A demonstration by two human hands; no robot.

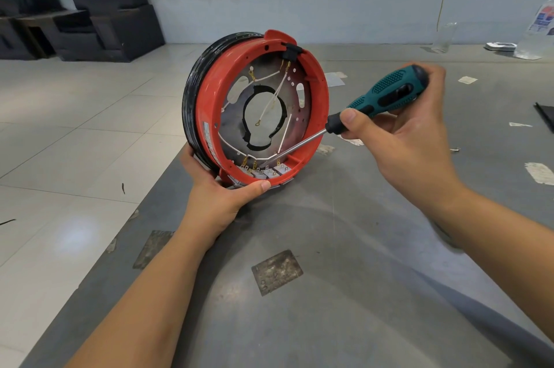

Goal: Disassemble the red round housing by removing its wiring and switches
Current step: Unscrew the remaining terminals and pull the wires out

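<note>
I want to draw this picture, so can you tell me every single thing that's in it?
red round housing: 1, red with black outer band, held on edge at the table's near-left edge
wires: several, white, inside the housing
switches: a row, white, at the housing's bottom
screwdriver: 1, teal and black handle, tip among the switches
table: 1, grey
armchairs: 2, dark, far left
plastic bottle: 1, clear, far right
left hand: 1, grips the housing's bottom
right hand: 1, holds the screwdriver
</note>
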